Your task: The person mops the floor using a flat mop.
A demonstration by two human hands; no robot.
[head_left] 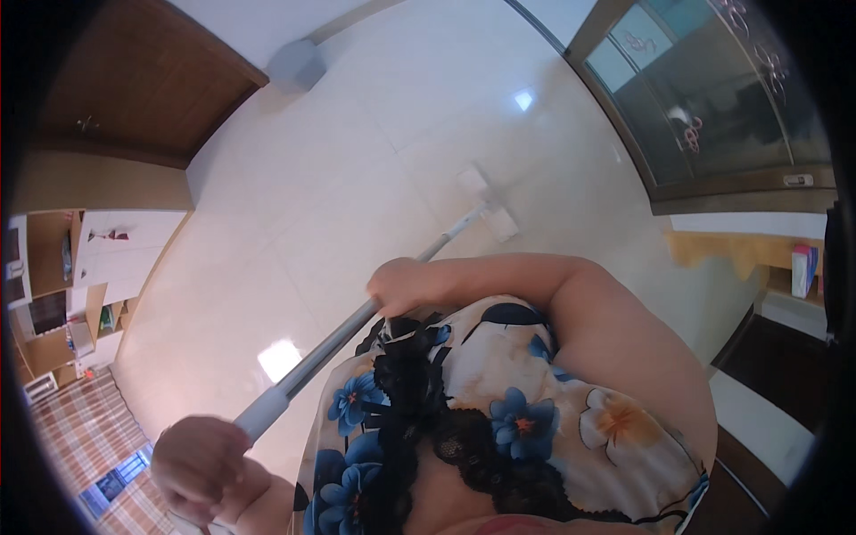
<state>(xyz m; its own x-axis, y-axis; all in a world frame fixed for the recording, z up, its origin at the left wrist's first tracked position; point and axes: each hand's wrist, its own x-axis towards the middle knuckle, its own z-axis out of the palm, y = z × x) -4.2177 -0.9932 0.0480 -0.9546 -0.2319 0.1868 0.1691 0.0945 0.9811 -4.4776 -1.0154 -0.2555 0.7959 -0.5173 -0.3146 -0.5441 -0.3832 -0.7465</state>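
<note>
A flat mop with a long grey handle runs slantwise from the lower left toward the middle of the head view. Its pale flat head rests on the shiny light tiles, partly blurred. My left hand is wrapped round the top end of the handle, at the lighter grey grip. Farther down, my right hand grips the shaft, with the forearm reaching across my body. A flowered garment with black lace fills the lower middle of the view.
At the upper left are a brown wooden door and a grey box-like thing by the wall. Sliding glass doors stand at the right. Shelving and a checked cloth lie along the left; books sit far right.
</note>
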